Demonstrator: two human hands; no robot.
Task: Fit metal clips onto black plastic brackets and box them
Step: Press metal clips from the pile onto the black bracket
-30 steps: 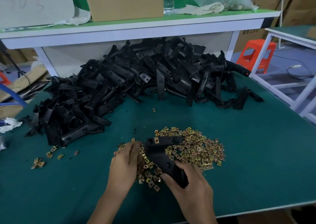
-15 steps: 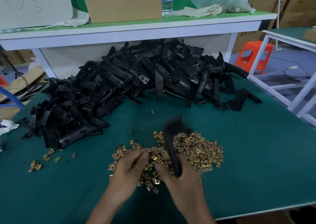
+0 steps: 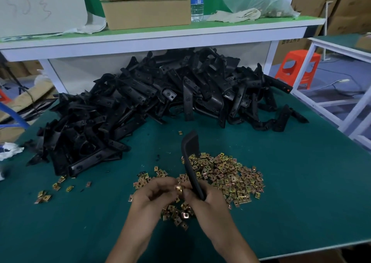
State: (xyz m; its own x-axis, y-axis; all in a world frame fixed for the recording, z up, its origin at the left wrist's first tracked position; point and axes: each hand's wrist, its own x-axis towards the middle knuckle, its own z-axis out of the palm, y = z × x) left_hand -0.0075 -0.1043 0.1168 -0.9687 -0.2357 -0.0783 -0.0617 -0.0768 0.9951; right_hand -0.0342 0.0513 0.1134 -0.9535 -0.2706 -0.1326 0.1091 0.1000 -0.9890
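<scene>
My right hand [image 3: 208, 200] grips a black plastic bracket [image 3: 190, 158] by its lower end; the bracket stands nearly upright with its curved back toward me. My left hand [image 3: 154, 194] pinches a gold metal clip [image 3: 178, 189] and holds it against the bracket's lower end, right beside my right thumb. Both hands hover over a heap of loose gold clips [image 3: 226, 174] on the green mat. A big pile of black brackets [image 3: 152, 104] lies behind.
A few stray clips [image 3: 45, 196] lie at the left on the green table [image 3: 301, 192]. A shelf above carries a cardboard box [image 3: 146, 10], a water bottle [image 3: 196, 2] and a plastic bag [image 3: 259, 0]. An orange stool [image 3: 297, 70] and a white frame stand to the right.
The bracket was lying flat in my right hand, then was turned upright. My left hand left the clip heap with one clip and brought it to the bracket's lower end.
</scene>
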